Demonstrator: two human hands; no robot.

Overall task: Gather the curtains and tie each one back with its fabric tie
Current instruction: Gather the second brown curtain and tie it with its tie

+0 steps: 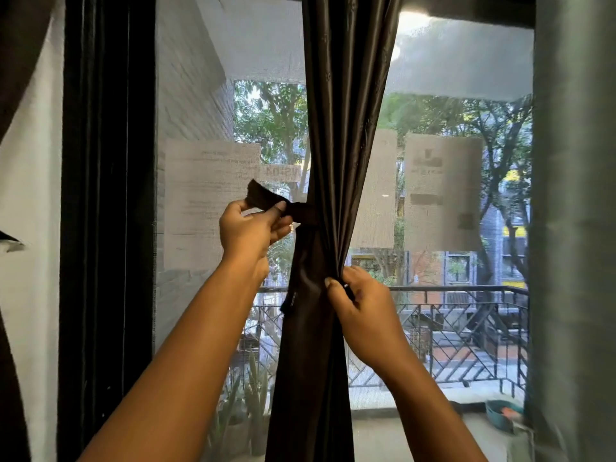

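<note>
The left hand (248, 225) pinches the fabric tie (283, 205), its loose end pointing left of the gathered curtain (330, 161), while the right hand (360, 305) grips the folds below

tie (301, 211) around curtain (336, 128) | window (450, 195) behind | basin (500, 416) perhaps outside, right

One dark curtain (336, 128) hangs gathered at the middle, with one fabric tie (266, 200) around it. Two hands (250, 225) (360, 305) are raised. Three paper sheets (206, 191) (376, 195) (443, 191) show on the window.
</note>
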